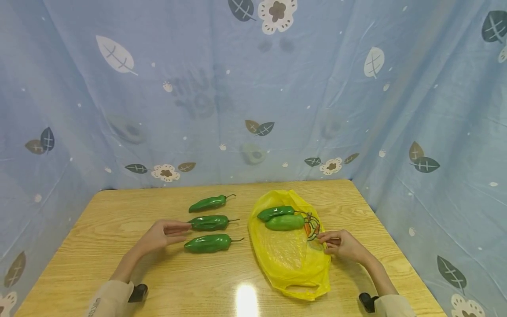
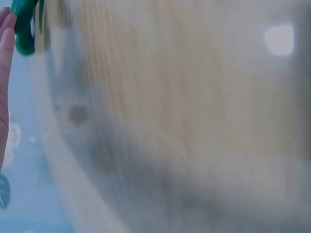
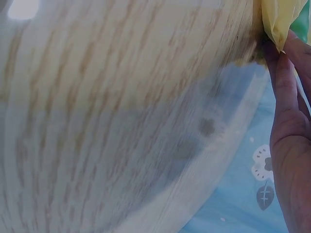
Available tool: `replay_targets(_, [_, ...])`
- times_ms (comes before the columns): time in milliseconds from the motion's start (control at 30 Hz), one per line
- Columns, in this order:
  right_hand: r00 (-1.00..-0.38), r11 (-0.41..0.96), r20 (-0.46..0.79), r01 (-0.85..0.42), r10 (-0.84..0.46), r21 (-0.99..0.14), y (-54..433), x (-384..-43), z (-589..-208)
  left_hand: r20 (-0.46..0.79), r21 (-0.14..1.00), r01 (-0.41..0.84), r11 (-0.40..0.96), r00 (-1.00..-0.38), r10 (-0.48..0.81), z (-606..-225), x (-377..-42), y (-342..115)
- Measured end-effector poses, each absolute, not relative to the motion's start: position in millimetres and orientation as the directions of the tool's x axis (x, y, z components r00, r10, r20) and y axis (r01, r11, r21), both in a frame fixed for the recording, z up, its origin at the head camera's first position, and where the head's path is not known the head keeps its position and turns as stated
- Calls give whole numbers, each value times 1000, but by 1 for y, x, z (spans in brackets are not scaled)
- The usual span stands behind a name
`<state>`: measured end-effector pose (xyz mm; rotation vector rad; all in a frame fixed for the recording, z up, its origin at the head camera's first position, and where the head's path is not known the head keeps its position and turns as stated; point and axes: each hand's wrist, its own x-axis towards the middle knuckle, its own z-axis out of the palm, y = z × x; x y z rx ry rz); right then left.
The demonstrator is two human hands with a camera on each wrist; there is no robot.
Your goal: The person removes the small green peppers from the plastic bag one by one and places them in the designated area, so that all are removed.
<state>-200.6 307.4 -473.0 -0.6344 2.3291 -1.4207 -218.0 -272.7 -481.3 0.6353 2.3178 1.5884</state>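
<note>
Three green peppers lie in a column at the table's middle left: a far pepper [image 1: 208, 203], a middle pepper [image 1: 210, 223] and a near pepper [image 1: 209, 243], stems to the right. My left hand [image 1: 160, 236] has its fingers extended, fingertips right at the middle pepper's tip. In the left wrist view, these fingers [image 2: 5, 58] overlap a green pepper. My right hand [image 1: 343, 245] pinches the right edge of a yellow plastic bag [image 1: 283, 251]. Two more peppers, a darker one [image 1: 275, 213] and a lighter one [image 1: 285, 222], lie on the bag beside a small orange-and-green tangle [image 1: 312, 226].
The wooden table [image 1: 190, 281] is bordered at the back and sides by a blue patterned curtain [image 1: 222, 88]. A bright light reflection shows near the table's front. The bag's handle loop [image 1: 303, 296] points toward the front edge.
</note>
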Motion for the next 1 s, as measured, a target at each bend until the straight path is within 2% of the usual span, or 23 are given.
replay_targets(200, [-847,408,-63,-187,-527,-894,307,-201,-472,56,947,187,262,-897,438,-481,-203,-294])
replay_targets(467, [-850,411,-67,-182,-522,-893,306,-201,-472,126,956,224,189,-897,425,-481,-183,-313])
replay_targets(1000, [-847,402,-60,-187,-528,-896,306,-200,-472,238,951,307,38,-805,543,-483,-145,-293])
